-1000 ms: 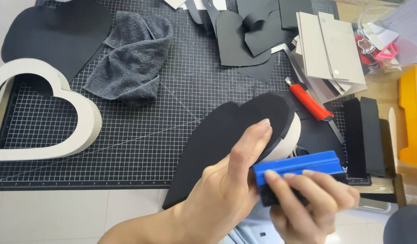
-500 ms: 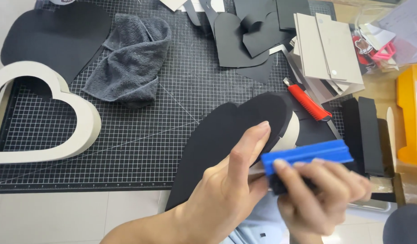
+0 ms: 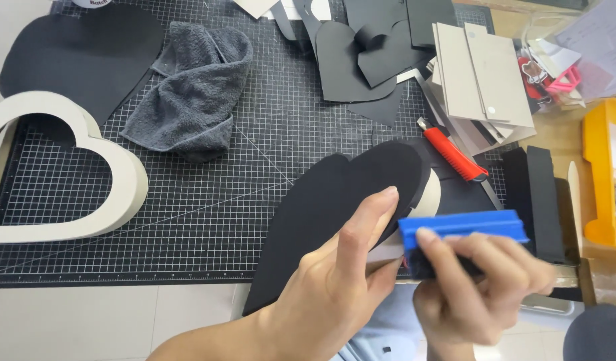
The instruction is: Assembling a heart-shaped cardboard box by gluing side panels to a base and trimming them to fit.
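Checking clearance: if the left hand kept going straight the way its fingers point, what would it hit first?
The left hand points up and right across the black heart-shaped sheet it holds. Past the sheet's edge, the red utility knife looks first in line, though depth is unclear.

Gridded cutting mat [image 3: 254, 200], grey towel [image 3: 188, 100], heart frame [image 3: 121, 194], red knife [image 3: 455, 155]

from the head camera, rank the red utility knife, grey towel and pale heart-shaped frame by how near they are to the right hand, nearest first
From the right hand, holding the blue squeegee:
1. Red utility knife: just above the hand, toward the right of the mat.
2. Grey towel: upper left of centre, crumpled.
3. Pale heart-shaped frame: far left edge of the mat.
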